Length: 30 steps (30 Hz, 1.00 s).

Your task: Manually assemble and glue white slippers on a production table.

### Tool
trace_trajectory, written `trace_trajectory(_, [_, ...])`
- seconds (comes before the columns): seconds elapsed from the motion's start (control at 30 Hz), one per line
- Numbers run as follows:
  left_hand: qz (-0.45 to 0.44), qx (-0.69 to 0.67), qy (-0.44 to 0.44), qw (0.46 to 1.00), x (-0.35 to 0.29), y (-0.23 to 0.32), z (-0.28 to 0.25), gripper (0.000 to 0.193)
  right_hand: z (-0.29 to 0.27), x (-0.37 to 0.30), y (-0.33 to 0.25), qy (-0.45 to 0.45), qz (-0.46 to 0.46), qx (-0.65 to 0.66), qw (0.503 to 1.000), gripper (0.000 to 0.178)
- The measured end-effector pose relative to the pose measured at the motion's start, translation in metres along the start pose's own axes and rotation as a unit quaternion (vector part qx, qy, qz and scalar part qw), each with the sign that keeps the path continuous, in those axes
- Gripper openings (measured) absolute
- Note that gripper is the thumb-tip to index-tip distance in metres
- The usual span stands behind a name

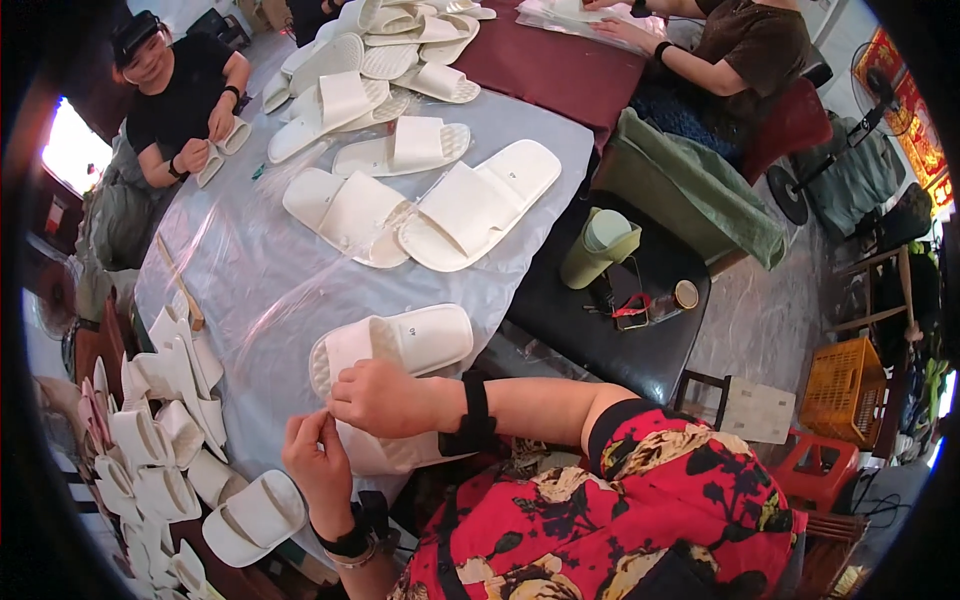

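Observation:
My left hand is closed in a pinch, its fingertips meeting those of my right hand near the table's front edge. My right hand is curled over, and whatever is pinched between them is too small or hidden to name. Just beyond my right hand lies a white slipper, its strap partly covered by that hand. A second white slipper sits under my right wrist, mostly hidden by my hand and forearm. Each wrist wears a black band.
White slippers lie in pairs farther back, with a heap beyond. More slippers are piled at left. The round table has a plastic cover. A green cup and a jar stand on a black seat. Two people work across.

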<state>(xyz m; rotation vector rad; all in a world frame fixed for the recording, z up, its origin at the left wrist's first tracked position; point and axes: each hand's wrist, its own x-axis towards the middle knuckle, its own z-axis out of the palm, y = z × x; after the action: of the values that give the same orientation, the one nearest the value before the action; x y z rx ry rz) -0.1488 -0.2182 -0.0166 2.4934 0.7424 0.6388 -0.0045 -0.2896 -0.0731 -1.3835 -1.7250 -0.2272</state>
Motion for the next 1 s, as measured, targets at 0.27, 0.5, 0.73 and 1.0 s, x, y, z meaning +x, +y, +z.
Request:
trace_trajectory(0.27, [-0.052, -0.048, 0.121, 0.99, -0.002, -0.038, 0.003, 0.02, 0.0, 0.004, -0.001, 0.057, -0.024, -0.002, 0.998, 0.019])
trace_trajectory(0.5, [-0.166, -0.058, 0.13, 0.976, -0.03, -0.065, -0.004, 0.042, -0.06, -0.019, 0.006, -0.152, 0.126, 0.005, 0.98, 0.05])
trace_trajectory(0.73, [-0.227, -0.2, -0.08, 0.95, -0.036, -0.054, 0.014, 0.044, -0.035, -0.031, 0.008, -0.134, 0.11, -0.064, 0.983, 0.062])
trace_trajectory(1.0, [-0.21, -0.284, -0.025, 0.935, -0.034, -0.044, 0.014, 0.027, -0.008, -0.033, 0.01, -0.14, 0.035, 0.042, 0.989, 0.027])
